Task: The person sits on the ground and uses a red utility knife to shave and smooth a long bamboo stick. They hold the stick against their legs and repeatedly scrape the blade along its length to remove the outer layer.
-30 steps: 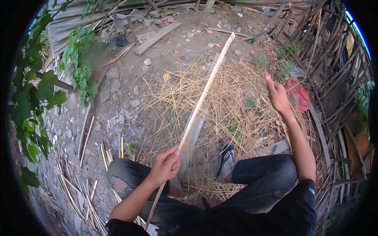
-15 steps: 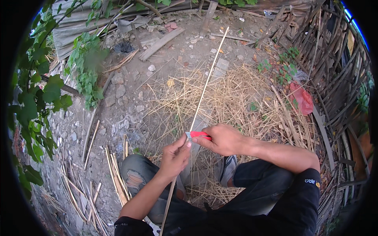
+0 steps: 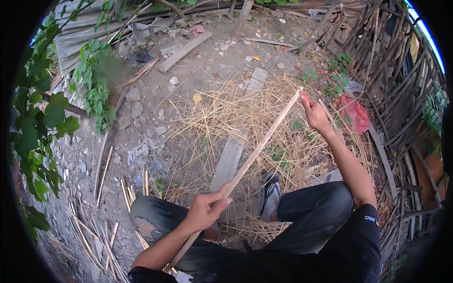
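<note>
A long, pale bamboo strip (image 3: 262,144) slants from my lap up and away to the right. My left hand (image 3: 207,209) grips it near my left knee, fingers and thumb closed around it. At its far end my right hand (image 3: 316,114) is closed on a red-handled utility knife (image 3: 305,98), which is mostly hidden by the fingers. The knife is beside the strip's tip; whether the blade touches it I cannot tell. Beneath the strip, thin bamboo shavings (image 3: 212,118) lie scattered over the ground and a flat grey board (image 3: 228,160).
Several split bamboo pieces (image 3: 111,245) lie to my left. A red plastic bag (image 3: 355,114) rests at the right, before a fence of stacked sticks (image 3: 396,85). Leafy vines (image 3: 54,118) hang at the left; stones and a plank (image 3: 185,52) lie farther off.
My right hand with the knife has moved from beside my left hand out to the strip's far right end. The strip has swung rightward, and its far end is now nearer to me.
</note>
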Demonstrator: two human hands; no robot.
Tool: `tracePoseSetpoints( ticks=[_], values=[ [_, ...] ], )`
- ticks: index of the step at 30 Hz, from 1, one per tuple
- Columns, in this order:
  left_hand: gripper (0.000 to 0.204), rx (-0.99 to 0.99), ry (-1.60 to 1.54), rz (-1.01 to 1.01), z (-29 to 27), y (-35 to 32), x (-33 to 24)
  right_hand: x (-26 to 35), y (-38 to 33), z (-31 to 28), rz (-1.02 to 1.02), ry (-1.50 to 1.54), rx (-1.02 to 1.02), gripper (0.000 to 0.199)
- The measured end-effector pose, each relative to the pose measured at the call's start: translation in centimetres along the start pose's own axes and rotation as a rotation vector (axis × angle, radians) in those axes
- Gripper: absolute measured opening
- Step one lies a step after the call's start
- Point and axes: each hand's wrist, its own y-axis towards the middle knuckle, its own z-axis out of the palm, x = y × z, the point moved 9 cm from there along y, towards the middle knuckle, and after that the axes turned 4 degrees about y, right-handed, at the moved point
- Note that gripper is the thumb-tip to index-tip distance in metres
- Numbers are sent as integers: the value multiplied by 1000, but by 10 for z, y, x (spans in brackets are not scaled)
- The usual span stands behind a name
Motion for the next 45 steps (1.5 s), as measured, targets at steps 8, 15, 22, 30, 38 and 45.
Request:
tracePoseSetpoints(
  ticks=[8,15,22,30,38,45],
  values=[
    [47,-27,-136,-86,-9,-9,12,65,-33,-18,-179,-126,-39,69],
    [49,-19,-150,-75,-10,-4,5,62,-23,8,-218,-22,122,67],
    [50,-32,-152,-80,-15,-9,10,19,-6,-20,-240,306,-150,40],
    [49,74,-91,-42,-1,-14,10,61,-34,-48,-636,62,-405,36],
    [48,122,-61,-100,3,-17,13,11,-10,-49,-513,190,-243,7],
    [47,102,-16,-24,8,-14,5,-15,-2,-59,-214,247,-354,21]
  ],
)
